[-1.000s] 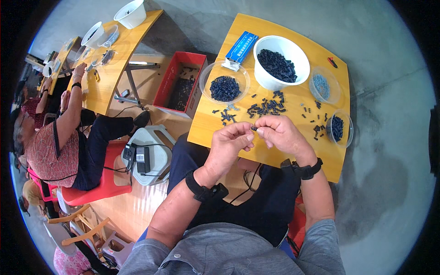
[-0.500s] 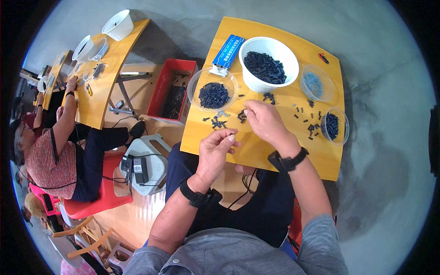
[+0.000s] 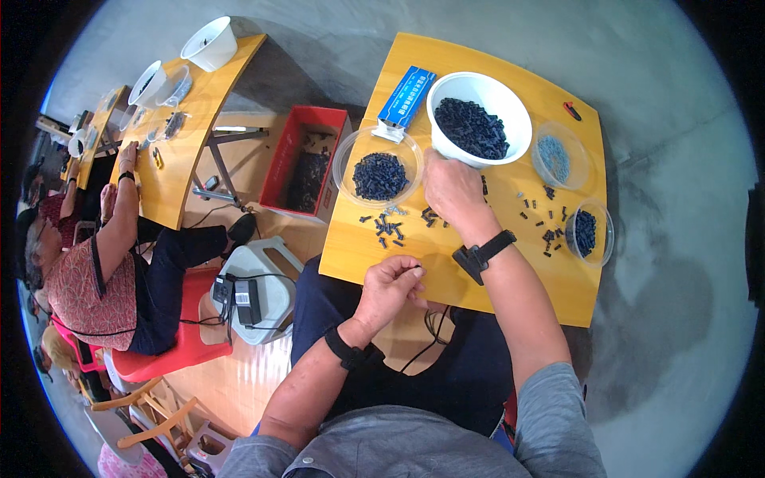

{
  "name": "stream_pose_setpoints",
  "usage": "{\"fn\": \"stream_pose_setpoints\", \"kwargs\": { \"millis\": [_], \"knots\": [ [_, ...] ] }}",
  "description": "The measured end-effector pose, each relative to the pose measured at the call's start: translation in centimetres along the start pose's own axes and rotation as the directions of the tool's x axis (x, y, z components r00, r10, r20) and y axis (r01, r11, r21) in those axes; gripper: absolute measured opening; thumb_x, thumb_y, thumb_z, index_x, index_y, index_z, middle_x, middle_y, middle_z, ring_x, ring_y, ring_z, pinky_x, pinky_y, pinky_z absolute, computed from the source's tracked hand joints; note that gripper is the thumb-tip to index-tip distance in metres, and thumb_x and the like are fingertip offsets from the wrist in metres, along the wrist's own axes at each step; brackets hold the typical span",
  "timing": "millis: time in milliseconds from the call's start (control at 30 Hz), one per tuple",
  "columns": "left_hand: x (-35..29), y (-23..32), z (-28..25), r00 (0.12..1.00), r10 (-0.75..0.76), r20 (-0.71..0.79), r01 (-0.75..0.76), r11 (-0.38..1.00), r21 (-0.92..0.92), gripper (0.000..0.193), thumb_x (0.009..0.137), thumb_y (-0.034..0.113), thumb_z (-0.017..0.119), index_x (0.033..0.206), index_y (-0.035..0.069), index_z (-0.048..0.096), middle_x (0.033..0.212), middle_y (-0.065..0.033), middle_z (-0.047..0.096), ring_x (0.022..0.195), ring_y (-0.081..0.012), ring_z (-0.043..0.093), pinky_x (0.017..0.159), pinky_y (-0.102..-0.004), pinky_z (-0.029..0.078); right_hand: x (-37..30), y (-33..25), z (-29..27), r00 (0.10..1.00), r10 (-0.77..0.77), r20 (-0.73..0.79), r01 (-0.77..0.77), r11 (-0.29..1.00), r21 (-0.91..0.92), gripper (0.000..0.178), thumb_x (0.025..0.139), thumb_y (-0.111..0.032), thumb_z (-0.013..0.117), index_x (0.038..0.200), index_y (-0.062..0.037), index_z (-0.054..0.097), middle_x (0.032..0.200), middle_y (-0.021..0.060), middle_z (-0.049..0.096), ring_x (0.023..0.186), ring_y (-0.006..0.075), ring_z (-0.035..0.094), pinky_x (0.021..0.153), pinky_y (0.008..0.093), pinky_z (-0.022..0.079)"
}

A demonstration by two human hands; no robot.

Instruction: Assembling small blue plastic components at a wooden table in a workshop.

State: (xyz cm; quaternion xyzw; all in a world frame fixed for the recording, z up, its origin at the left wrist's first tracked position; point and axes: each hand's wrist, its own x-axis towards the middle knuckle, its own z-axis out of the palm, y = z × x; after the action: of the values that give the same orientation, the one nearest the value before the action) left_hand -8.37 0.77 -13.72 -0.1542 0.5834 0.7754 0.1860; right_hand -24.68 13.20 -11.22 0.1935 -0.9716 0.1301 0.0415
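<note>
My left hand (image 3: 393,285) is closed in a pinch at the table's near edge, with a small black plastic part (image 3: 419,268) just showing at its fingertips. Further up, my right hand (image 3: 454,190) has its fingers curled down between a clear round tub (image 3: 341,163) of dark parts and a big white bowl (image 3: 522,131) heaped with black parts. What the right fingertips hold, if anything, is hidden. Loose black parts (image 3: 385,227) lie below the clear tub, beside a few small silvery pieces (image 3: 393,211). Several more are partly covered by my right hand.
On the yellow table (image 3: 478,275), a blue box (image 3: 406,97) lies by the bowl. To the right stand a tub of light blue-grey pieces (image 3: 552,158), a small tub of black parts (image 3: 586,233) and a red-black tool (image 3: 572,111). A red bin (image 3: 275,179) and a seated person (image 3: 92,279) are left.
My right hand has moved up toward the white bowl, away from my left hand. The left hand has dropped slightly nearer to me, still pinching. The view has shifted a little.
</note>
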Motion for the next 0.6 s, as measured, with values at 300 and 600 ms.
{"fn": "stream_pose_setpoints", "kwargs": {
  "millis": [300,600],
  "knots": [
    [0.0,0.1,-0.2,1.0,-0.022,0.021,0.022,1.0,0.007,0.01,0.09,0.006,0.057,0.097,0.0,0.06,0.082,-0.0029,0.063,0.07,-0.0094,0.061,0.059,-0.022,0.049,-0.7,0.4,0.2,0.994,0.051,0.092,-0.042,0.994,-0.098,0.016,0.082,-0.01,0.051,0.092,-0.0004,0.058,0.067,0.0201,0.064,0.066,0.0364,0.065,0.06,0.0472,0.052],
    [0.0,0.0,-0.5,0.999,-0.017,0.043,0.017,1.0,0.01,0.01,0.09,0.005,0.057,0.098,-0.001,0.06,0.085,-0.0037,0.063,0.071,-0.0096,0.062,0.059,-0.022,0.05,-2.2,1.2,-0.9,0.998,0.048,0.026,-0.049,0.999,0.008,0.011,0.083,-0.011,0.049,0.085,-0.0033,0.058,0.063,0.0211,0.061,0.064,0.0381,0.063,0.058,0.049,0.05]
  ]
}}
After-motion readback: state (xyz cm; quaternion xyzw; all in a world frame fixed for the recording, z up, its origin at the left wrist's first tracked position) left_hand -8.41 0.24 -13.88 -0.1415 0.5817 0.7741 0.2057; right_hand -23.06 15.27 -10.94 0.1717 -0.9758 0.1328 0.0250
